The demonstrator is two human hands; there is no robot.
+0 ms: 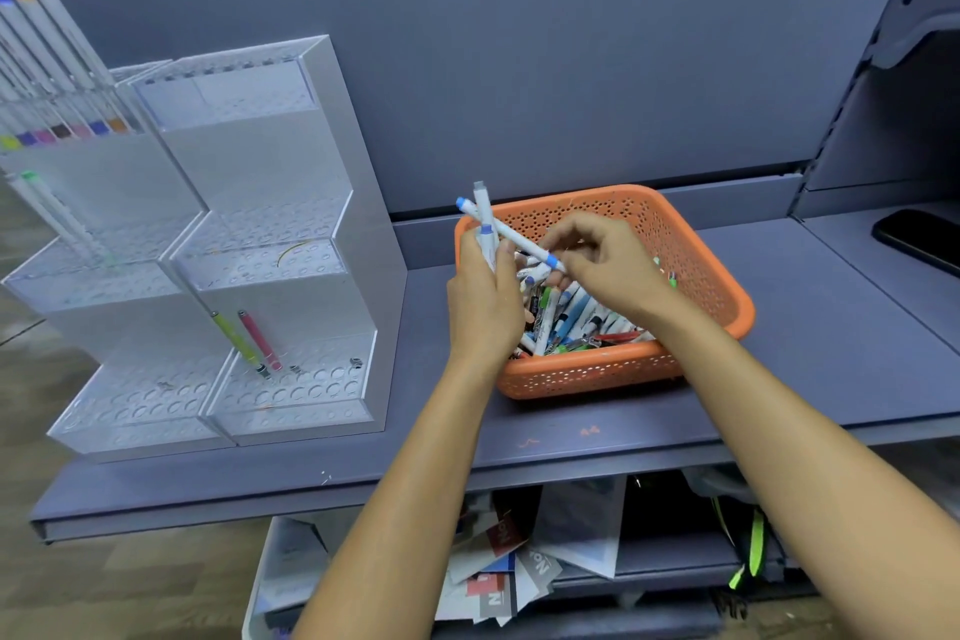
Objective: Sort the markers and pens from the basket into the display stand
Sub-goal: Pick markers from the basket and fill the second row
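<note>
Far left: the display stand (pixel 358 224) sits on the shelf (pixel 779 353), tiered, its clear trays drilled with holes. A row of markers (pixel 52 68) fills its far left tier. A green pen (pixel 236 338) and a pink pen (pixel 260 340) lean in the near right tray. Most holes look unfilled.

Centre: my left hand (pixel 483 296) is clenched round an upright grey-capped marker (pixel 482 211), held over the left rim of the orange basket (pixel 587 369). Whether it holds a second barrel I cannot tell.

My right hand (pixel 608 265) pinches the near end of a blue-tipped white marker (pixel 519 239), which crosses the upright one.

Right: the remaining markers and pens (pixel 571 317) lie heaped in the basket, so sorting is, in my judgement, at an early stage.

Handling assessment: these are light, stiff plastic barrels, smooth and likely to slip or roll. I judge a mid-barrel pinch best, leaving the lower end free to enter a hole.

Far right: a dark phone (pixel 919 239) lies well apart.
</note>
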